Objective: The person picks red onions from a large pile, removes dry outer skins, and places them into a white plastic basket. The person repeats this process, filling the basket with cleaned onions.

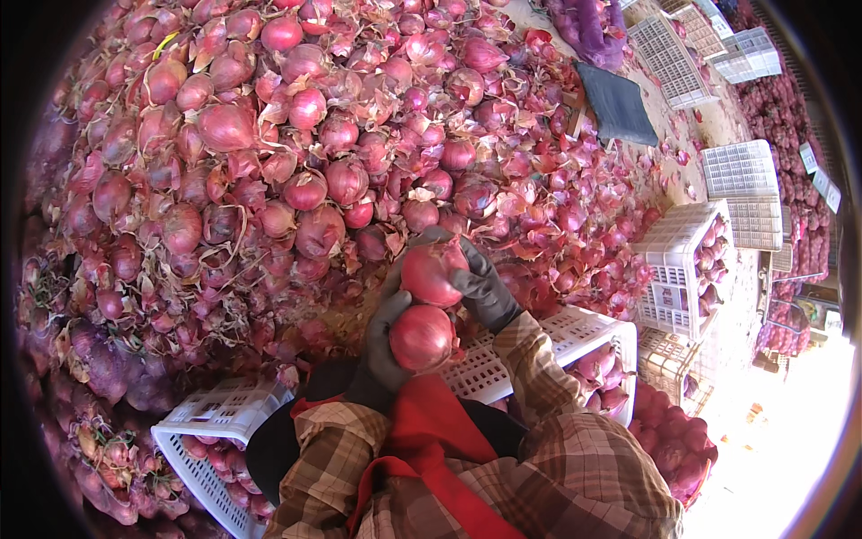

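Two red onions are in my gloved hands, close in front of my body. My left hand (385, 337), in a grey glove, is wrapped around the lower onion (422, 338), and its fingers reach up beside the upper onion (431, 275). With thumb and fingers, my right hand (486, 286) grips that upper onion, which shows some dry, loose skin near its top. The two onions touch or nearly touch each other. Beyond my hands spreads a large heap of red onions (306, 192) mixed with loose papery skins.
A white plastic crate (222, 411) with onions stands at my left, another crate (586, 327) at my right. Farther right are a stacked crate of onions (680, 269), more crates (741, 192) and a filled red mesh sack (673, 431). A dark padded board (616, 104) lies beyond the heap's right side.
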A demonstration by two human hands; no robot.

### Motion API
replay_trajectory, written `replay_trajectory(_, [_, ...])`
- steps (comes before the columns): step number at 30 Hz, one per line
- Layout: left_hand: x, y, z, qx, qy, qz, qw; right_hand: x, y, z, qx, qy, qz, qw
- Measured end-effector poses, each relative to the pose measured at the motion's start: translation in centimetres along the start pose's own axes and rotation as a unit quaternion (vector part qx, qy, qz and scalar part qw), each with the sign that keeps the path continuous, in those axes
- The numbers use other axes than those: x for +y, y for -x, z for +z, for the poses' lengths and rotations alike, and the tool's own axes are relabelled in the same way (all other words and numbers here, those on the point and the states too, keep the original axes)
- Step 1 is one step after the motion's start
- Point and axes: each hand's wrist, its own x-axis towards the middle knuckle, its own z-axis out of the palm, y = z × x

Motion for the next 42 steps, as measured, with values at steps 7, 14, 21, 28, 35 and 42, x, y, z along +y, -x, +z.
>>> replay_trajectory(7, [0.3, 3.7, -0.4, 0.076, -0.063, 0.055, 0.994, 2.1, -0.1, 1.7, 0.014, 0.321, -0.168, 0.932])
replay_trajectory(14, [0.6, 4.2, -2.9, -0.009, 0.212, -0.044, 0.976, 6.3, -1.5, -0.3, -0.043, -0.332, -0.031, 0.942])
replay_trajectory(21, [0.6, 2.0, -3.5, 0.029, -0.115, 0.055, 0.991, 6.5, -0.2, -2.5, 0.144, -0.274, 0.017, 0.951])
replay_trajectory(28, [2.1, -1.2, -2.5, 0.140, -0.127, 0.043, 0.981, 7.5, -1.6, -2.4, 0.183, -0.130, -0.054, 0.973])
replay_trajectory(35, [1.3, -6.7, -6.6, 0.185, -0.203, 0.070, 0.959, 7.2, -2.5, -4.7, 0.222, -0.260, 0.043, 0.939])
replay_trajectory(42, [-1.2, -10.2, -5.5, 0.129, -0.142, 0.051, 0.980, 5.6, -5.4, -6.6, 0.244, -0.273, -0.074, 0.928])
